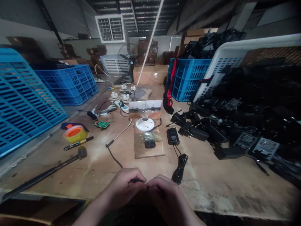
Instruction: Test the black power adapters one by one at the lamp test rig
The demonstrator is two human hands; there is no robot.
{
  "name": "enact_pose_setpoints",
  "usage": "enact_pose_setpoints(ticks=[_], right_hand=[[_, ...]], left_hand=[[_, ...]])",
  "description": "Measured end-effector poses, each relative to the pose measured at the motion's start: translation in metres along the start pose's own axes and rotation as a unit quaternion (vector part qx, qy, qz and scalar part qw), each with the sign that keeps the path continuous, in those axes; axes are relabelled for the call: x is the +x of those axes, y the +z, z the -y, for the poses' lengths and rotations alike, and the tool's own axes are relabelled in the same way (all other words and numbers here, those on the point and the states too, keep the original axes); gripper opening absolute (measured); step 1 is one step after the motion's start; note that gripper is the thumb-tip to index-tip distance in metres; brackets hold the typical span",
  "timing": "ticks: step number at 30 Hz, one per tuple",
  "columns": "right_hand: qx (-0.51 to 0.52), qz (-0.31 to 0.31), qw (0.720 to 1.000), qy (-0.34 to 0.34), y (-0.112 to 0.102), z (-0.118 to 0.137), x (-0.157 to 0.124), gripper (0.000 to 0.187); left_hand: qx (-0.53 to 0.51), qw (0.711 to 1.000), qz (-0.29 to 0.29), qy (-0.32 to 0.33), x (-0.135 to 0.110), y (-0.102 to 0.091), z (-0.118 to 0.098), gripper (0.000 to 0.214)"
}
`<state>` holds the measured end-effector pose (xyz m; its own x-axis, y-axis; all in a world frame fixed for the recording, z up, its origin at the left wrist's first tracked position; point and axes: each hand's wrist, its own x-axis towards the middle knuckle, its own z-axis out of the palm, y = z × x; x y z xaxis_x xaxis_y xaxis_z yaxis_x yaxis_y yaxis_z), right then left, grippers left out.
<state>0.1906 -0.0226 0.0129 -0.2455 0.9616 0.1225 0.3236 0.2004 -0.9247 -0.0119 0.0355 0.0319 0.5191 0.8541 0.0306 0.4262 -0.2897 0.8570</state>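
Observation:
My left hand (123, 186) and my right hand (164, 193) are closed and pressed together at the near edge of the wooden workbench (223, 185). Between the fingers shows a small dark object, likely a cable end (135, 180); I cannot make it out fully. Just beyond my right hand lies a black power adapter (173, 136) with its coiled cord (180, 168). In front stands a small wooden test board (148, 147) carrying a white lamp socket (145, 123) and a black plug (150, 143).
A large heap of black adapters (244, 119) spills from a tipped white crate (225, 59) on the right. Blue crates (21, 97) line the left, another (188, 78) at the back. A hammer (47, 172), tape roll (75, 133), marker (78, 143) and circuit board (102, 124) lie on the left.

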Motion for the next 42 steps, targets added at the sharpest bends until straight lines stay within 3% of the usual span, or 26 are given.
enact_pose_setpoints(ticks=[4, 9, 13, 15, 16, 17, 19, 21, 27, 31, 33, 36, 39, 40, 42], right_hand=[[0.027, -0.008, 0.999, 0.036, -0.003, -0.004, 0.002, 0.024], [0.001, -0.008, 1.0, 0.025, -0.006, 0.006, 0.0, 0.025], [-0.048, 0.037, 0.998, 0.019, -0.023, 0.01, 0.014, 0.023], [-0.134, -0.01, 0.99, 0.043, -0.043, 0.005, 0.039, 0.021], [-0.19, -0.074, 0.976, 0.077, -0.055, 0.001, 0.055, 0.029], [-0.223, -0.145, 0.958, 0.11, -0.067, -0.005, 0.071, 0.048], [-0.252, -0.215, 0.931, 0.152, -0.09, -0.018, 0.098, 0.084], [-0.25, -0.234, 0.923, 0.175, -0.106, -0.03, 0.111, 0.093], [-0.206, -0.22, 0.928, 0.218, -0.124, -0.041, 0.086, 0.053], [-0.166, -0.207, 0.947, 0.18, -0.116, -0.033, 0.087, 0.079], [-0.125, -0.204, 0.955, 0.177, -0.105, -0.027, 0.088, 0.081], [0.069, -0.216, 0.959, 0.17, -0.079, -0.016, 0.081, 0.078], [0.346, -0.218, 0.898, 0.163, -0.047, -0.004, 0.071, 0.082], [0.396, -0.218, 0.877, 0.162, -0.038, -0.002, 0.07, 0.085], [0.426, -0.224, 0.863, 0.156, -0.022, 0.001, 0.072, 0.087]], left_hand=[[0.06, 0.996, 0.009, 0.065, 0.001, -0.006, 0.0, 0.017], [0.027, 0.993, -0.018, 0.111, -0.001, -0.002, 0.004, 0.021], [0.04, 0.996, -0.004, 0.075, -0.004, 0.007, 0.011, 0.014], [0.069, 0.996, -0.013, 0.06, -0.003, 0.006, 0.015, 0.011], [0.078, 0.995, -0.022, 0.058, -0.003, 0.005, 0.017, 0.009], [0.082, 0.994, -0.026, 0.061, -0.002, 0.002, 0.018, 0.009], [0.084, 0.993, -0.018, 0.082, 0.001, -0.003, 0.02, 0.011], [0.09, 0.99, -0.012, 0.109, 0.002, -0.009, 0.021, 0.017], [0.12, 0.985, -0.044, 0.12, 0.001, -0.019, 0.028, 0.02], [0.126, 0.984, -0.076, 0.098, 0.007, -0.013, 0.034, 0.019], [0.129, 0.984, -0.085, 0.094, 0.01, -0.009, 0.036, 0.018], [0.134, 0.982, -0.082, 0.103, 0.011, -0.006, 0.037, 0.019], [0.139, 0.981, -0.068, 0.117, 0.008, -0.006, 0.038, 0.023], [0.14, 0.981, -0.063, 0.121, 0.006, -0.006, 0.039, 0.024], [0.146, 0.98, -0.056, 0.123, 0.004, -0.006, 0.039, 0.025]])
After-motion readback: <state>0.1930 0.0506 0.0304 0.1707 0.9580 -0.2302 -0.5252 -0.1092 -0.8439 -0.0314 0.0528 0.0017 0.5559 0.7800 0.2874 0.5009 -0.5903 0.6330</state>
